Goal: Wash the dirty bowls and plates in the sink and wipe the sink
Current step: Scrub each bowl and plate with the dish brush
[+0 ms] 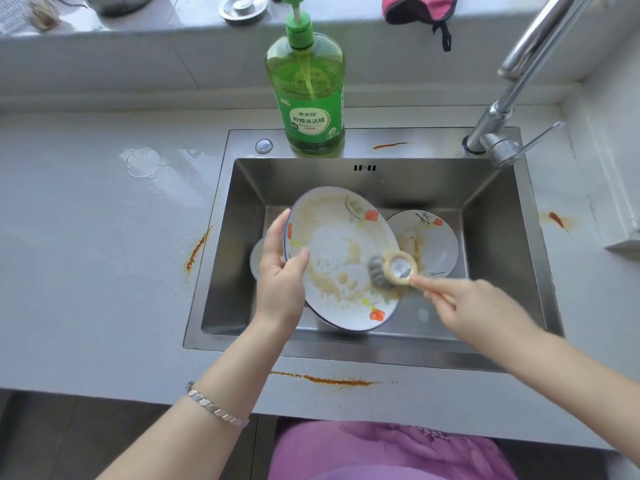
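I see the grey surface [86, 271], streaked with orange stains, around the steel sink [239, 278]. Inside the sink, my left hand [280, 271] grips the rim of a large soapy plate [346, 237], tilted up next to a smaller dirty plate [433, 240] lying on the bottom. My right hand [467, 306] grasps a handle, setting the wire scrubber [379, 270] against the large plate's right edge.
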`<state>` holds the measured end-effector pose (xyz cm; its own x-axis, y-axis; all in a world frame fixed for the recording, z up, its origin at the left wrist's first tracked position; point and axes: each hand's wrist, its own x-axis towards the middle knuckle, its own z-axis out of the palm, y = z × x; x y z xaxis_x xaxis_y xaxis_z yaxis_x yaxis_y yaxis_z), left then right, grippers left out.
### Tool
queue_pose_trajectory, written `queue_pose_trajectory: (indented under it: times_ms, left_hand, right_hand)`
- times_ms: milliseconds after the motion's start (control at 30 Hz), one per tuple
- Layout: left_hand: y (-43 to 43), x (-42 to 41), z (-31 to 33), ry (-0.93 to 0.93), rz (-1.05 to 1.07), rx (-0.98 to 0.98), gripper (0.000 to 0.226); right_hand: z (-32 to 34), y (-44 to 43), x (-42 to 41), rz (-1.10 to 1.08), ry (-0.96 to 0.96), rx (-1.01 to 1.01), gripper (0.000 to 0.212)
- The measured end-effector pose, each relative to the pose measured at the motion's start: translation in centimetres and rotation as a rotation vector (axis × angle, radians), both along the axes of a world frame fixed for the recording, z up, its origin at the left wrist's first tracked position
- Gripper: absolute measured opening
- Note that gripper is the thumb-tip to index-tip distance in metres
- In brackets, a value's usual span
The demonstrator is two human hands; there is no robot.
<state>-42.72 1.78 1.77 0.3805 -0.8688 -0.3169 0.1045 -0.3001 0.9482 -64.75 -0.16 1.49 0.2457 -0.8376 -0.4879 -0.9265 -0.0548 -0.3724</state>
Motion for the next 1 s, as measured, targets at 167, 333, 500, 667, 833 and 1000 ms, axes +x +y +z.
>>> queue_pose_trajectory:
  times_ms: [167,333,500,667,833,1000]
  left_hand:
    - [0.1,-0.1,-1.3,0.049,0.095,0.075,0.048]
    - [1.0,-1.4,-1.4,0.177,0.122,0.074,0.045]
    - [2.0,-2.8,-1.6,0.204,0.016,0.127,0.049]
    - [1.5,-0.9,-1.2,0.114,-0.257,0.219,0.055]
    - [-1.3,0.5,-0.2,-0.005,-0.584,0.334,0.032]
    - [-0.3,-0.7,-0.7,-0.048,-0.497,0.255,0.026]
  right_hand:
    - [-0.1,1.1,-0.3,-0.343,-0.572,0.161,0.030]
    - [-1.6,-0.6,0.4,-0.836,-0.781,0.080,0.050]
    - [-3.2,-0.8,1.0,-0.988,-0.983,0.310,0.058]
    - [-2.9,-1.5,-1.8,-0.858,-0.897,0.316,0.061]
    - [-1.9,-2.4,-3.2,-0.601,-0.833,0.458,0.058]
    - [-1.4,-2.3,-3.1,-0.443,-0.692,0.185,0.045]
